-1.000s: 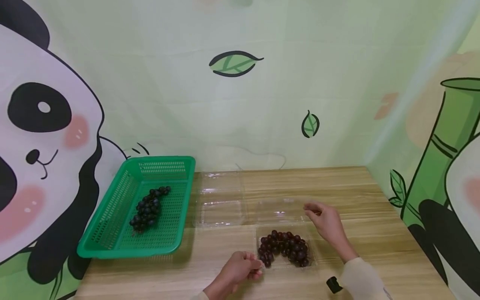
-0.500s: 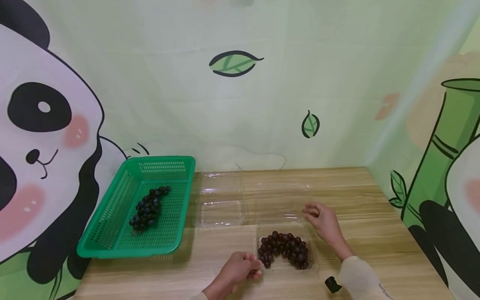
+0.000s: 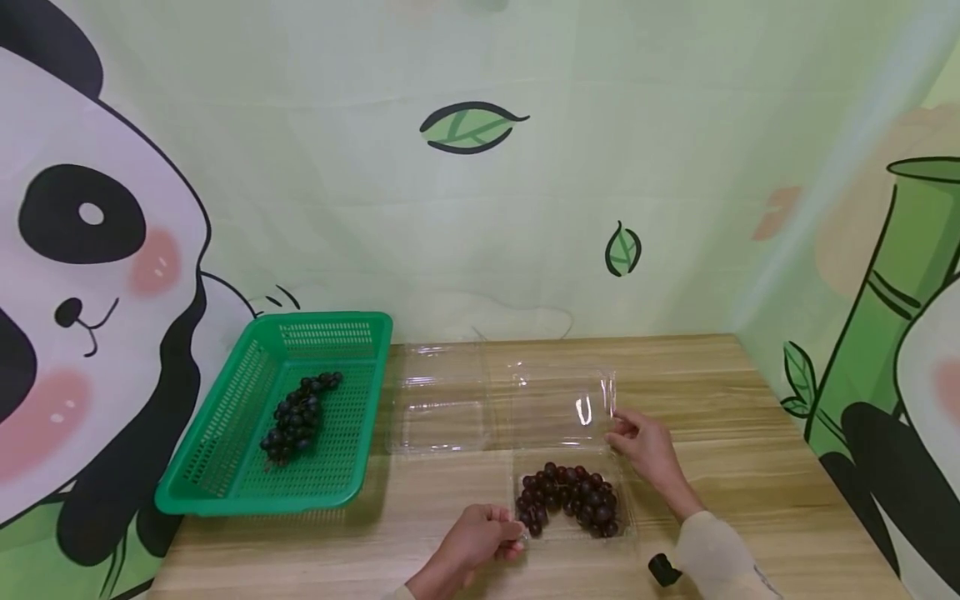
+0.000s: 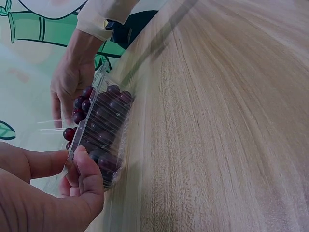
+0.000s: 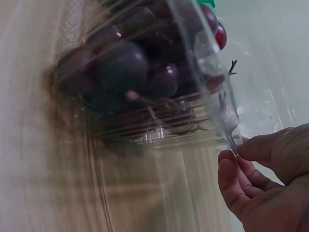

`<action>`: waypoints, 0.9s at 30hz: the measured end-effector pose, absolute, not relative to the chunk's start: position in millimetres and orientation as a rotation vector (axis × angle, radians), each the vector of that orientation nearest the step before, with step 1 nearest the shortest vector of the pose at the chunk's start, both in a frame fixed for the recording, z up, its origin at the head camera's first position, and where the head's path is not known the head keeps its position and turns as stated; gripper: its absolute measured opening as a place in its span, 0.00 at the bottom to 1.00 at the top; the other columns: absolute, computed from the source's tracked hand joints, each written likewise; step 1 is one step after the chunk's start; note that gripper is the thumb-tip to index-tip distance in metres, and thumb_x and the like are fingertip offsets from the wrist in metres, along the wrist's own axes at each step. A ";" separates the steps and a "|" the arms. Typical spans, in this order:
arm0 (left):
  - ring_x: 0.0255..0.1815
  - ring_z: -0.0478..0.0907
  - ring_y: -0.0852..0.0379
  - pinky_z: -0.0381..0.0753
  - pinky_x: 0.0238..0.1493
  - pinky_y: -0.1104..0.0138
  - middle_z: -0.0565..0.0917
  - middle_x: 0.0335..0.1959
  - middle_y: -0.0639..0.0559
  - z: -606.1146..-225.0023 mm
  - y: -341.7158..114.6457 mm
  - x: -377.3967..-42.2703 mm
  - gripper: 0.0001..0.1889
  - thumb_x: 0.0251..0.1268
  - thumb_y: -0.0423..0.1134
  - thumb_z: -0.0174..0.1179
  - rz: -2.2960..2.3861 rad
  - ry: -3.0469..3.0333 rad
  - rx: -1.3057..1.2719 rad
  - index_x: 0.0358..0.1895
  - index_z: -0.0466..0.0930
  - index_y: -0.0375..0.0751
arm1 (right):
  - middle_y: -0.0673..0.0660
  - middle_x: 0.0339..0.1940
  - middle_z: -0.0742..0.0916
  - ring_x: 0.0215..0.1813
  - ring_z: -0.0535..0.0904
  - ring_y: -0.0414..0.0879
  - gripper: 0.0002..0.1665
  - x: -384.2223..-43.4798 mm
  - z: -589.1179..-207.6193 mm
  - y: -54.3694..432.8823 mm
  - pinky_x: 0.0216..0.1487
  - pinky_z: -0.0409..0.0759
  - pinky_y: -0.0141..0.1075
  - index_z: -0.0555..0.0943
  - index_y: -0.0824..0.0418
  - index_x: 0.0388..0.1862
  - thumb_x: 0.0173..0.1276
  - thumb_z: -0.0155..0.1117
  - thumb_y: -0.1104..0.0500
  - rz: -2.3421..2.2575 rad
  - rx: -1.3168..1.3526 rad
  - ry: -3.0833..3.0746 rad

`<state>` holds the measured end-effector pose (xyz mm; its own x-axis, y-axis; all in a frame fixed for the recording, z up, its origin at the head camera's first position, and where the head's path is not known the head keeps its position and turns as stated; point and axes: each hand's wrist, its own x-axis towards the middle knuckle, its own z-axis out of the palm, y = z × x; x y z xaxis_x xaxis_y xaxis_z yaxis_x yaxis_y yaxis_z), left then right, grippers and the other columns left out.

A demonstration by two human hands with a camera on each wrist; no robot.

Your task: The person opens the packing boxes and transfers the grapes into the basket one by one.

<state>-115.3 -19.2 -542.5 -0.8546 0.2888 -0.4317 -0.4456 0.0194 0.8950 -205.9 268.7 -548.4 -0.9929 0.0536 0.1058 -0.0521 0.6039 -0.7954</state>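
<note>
Dark red grapes (image 3: 594,501) lie in the base of a clear plastic clamshell box (image 3: 573,540) on the table. Its lid (image 3: 551,404) stands open behind the base, catching bright glints. My left hand (image 3: 480,537) pinches the front left corner of the base between thumb and fingers; the left wrist view shows this rim (image 4: 87,123) with grapes behind its ribbed wall. At the back right, beside the lid's lower right edge, my right hand (image 3: 647,446) pinches the clear plastic. The right wrist view has its thumb and fingertips (image 5: 228,159) meeting on that thin edge.
To the left stands a green basket (image 3: 352,475) with a dark bunch of grapes (image 3: 296,421) inside. A second clear clamshell box (image 3: 442,425) lies open between basket and lid. Near the right sleeve sits a small black object (image 3: 663,570). A printed cloth (image 3: 525,200) hangs behind the table.
The lid has swung back from its earlier angle and now shows more of its face, with new glints on the right. My right hand has shifted slightly; the left hand stays at its corner.
</note>
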 end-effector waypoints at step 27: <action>0.24 0.78 0.62 0.82 0.30 0.73 0.81 0.26 0.49 -546.4 -17.3 -114.4 0.09 0.70 0.23 0.59 1.902 1.810 -0.159 0.31 0.74 0.35 | 0.66 0.35 0.88 0.33 0.78 0.45 0.17 -208.9 -550.1 266.7 0.31 0.75 0.30 0.83 0.80 0.51 0.65 0.69 0.71 1.250 0.028 -2.810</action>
<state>-114.4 -17.3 -546.4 -0.8654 0.2761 -0.4182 -0.4314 0.0140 0.9020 -208.9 266.7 -550.1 -0.9976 0.0101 0.0678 -0.0436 0.6700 -0.7411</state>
